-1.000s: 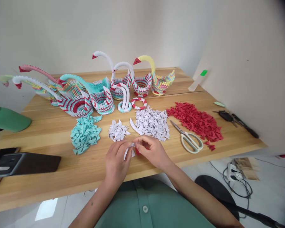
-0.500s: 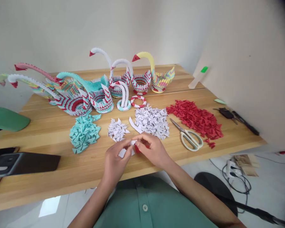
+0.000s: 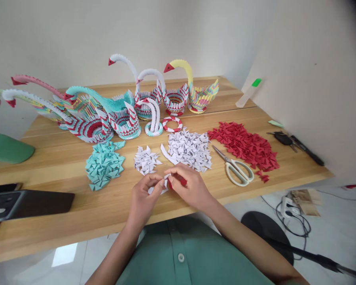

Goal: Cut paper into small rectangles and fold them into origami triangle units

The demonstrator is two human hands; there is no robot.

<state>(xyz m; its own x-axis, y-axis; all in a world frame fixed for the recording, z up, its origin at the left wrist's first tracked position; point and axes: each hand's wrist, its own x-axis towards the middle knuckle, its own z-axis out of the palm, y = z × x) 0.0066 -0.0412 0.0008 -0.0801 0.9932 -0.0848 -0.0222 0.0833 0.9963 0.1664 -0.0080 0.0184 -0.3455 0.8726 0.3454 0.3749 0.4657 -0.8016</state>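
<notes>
Near the table's front edge, my left hand [image 3: 145, 196] and my right hand [image 3: 190, 185] pinch a small piece of white paper [image 3: 166, 178] between their fingertips. More white paper [image 3: 164, 190] lies beneath, and something red [image 3: 183, 182] shows partly behind my right hand. Just beyond my fingers are a curved strip of joined white pieces [image 3: 167, 154], a small heap of white folded triangles [image 3: 146, 160] and a larger white heap [image 3: 190, 148]. To the left lies a teal heap [image 3: 104, 164], to the right a red heap [image 3: 245, 144].
Scissors [image 3: 236, 170] lie right of my hands. Several paper swans [image 3: 123, 118] and a red-and-white ring [image 3: 172, 124] stand toward the back. A green bottle [image 3: 10, 147] and a dark phone-like device [image 3: 32, 204] are at left; keys [image 3: 283, 138] and a pen [image 3: 307, 150] at right.
My fingertips have shifted slightly around the white paper, which now looks narrower between them. The whole view has moved a little; the things on the table have stayed put.
</notes>
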